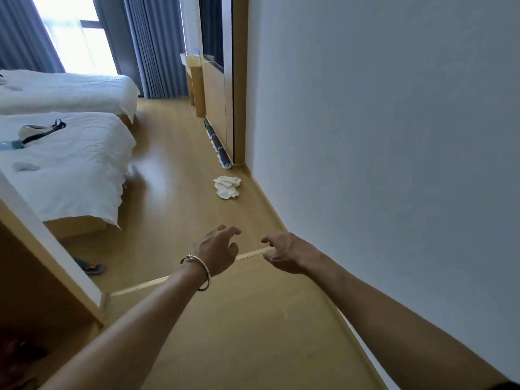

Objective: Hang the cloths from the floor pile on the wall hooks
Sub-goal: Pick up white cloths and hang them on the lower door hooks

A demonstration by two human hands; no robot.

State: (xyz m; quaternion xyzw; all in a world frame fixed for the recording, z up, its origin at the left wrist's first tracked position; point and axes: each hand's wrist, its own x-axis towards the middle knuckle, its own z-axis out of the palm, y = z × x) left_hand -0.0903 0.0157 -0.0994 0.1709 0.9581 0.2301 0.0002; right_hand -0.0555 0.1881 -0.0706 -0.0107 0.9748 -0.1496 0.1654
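From the head camera, both of your arms reach forward over the wooden floor (174, 209) of a hallway that opens into a bedroom. Your left hand (218, 250) is held out with its back up, fingers spread and loosely curled, holding nothing; a metal bracelet (197, 270) sits on that wrist. Your right hand (284, 253) is just beside it, apart from it, fingers also loosely bent and holding nothing. Both hands hang in the air above a pale threshold strip (157, 282) that crosses the floor. The pile of cloths (227, 187), white and crumpled, lies on the floor well ahead of your hands, near the foot of the plain white wall (380, 136) on your right and just short of its wooden corner trim (239, 80). Just beyond the pile a rolled dark mat (218, 144) lies along the base of a wooden panel. To your left stand two beds with white covers; the nearer bed (73, 170) has a bag with a dark strap (39, 132) on it. A dark sandal (91, 267) lies on the floor near that bed's foot. Blue curtains (157, 46) frame a bright window (76, 32) at the far end.
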